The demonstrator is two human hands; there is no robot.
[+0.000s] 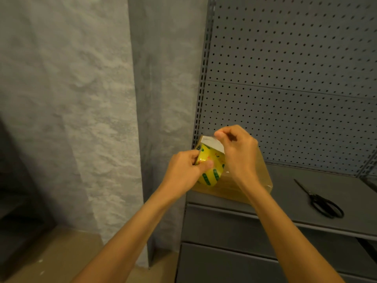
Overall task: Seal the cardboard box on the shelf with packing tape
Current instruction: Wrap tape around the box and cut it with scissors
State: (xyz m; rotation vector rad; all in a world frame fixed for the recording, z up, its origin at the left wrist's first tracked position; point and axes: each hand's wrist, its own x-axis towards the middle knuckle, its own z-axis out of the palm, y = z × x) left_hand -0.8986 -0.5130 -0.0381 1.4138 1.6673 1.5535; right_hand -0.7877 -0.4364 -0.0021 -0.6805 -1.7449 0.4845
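Observation:
A brown cardboard box [263,176] sits at the left end of the grey shelf [289,188], mostly hidden behind my hands. My left hand [183,170] grips a yellow tape roll [212,170] with green markings, held in front of the box. My right hand [236,150] pinches the free end of the tape, and a short clear strip [212,144] stretches from the roll up to its fingertips.
Black scissors [322,201] lie on the shelf to the right of the box. A grey pegboard panel [295,82] backs the shelf. A textured grey wall [71,99] fills the left side, with brown floor [61,252] below.

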